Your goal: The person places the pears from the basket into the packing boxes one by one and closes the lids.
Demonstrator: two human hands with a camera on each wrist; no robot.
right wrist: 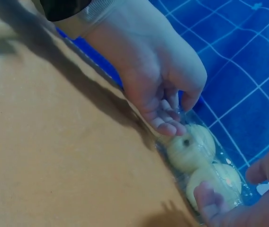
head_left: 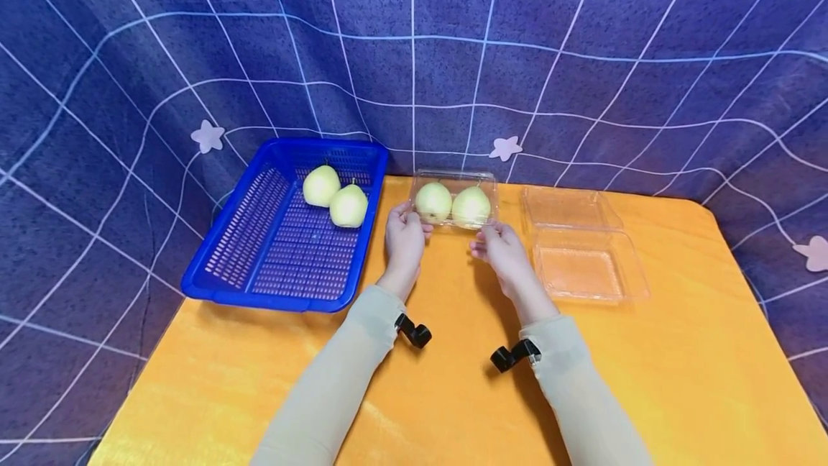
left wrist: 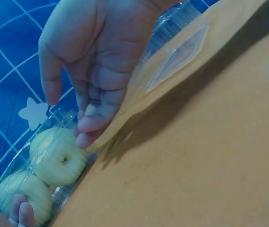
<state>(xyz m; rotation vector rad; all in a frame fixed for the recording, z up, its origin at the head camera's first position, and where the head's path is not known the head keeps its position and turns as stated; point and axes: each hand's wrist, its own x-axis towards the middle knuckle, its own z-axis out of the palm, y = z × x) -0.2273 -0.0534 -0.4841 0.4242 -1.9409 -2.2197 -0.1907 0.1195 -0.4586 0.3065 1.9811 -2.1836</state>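
A clear plastic clamshell box (head_left: 456, 177) with two pale green pears (head_left: 433, 202) inside stands at the back of the orange table, its lid down over them. At its front left corner, my left hand (head_left: 405, 239) pinches the edge between thumb and curled fingers. The right hand (head_left: 507, 254) is at the front right corner, fingers loosely bent and thumb apart. In the left wrist view this right hand (left wrist: 99, 61) has its fingertips close to the box's end. The right wrist view shows the left hand (right wrist: 158, 71) with its fingertips at the box corner.
To the left stands a blue perforated basket (head_left: 278, 300) with two more pears (head_left: 349, 206) in it. A second clamshell box (head_left: 582, 272) lies opened on the right, without fruit. A blue gridded curtain (head_left: 453, 70) hangs right behind the table (head_left: 446, 394).
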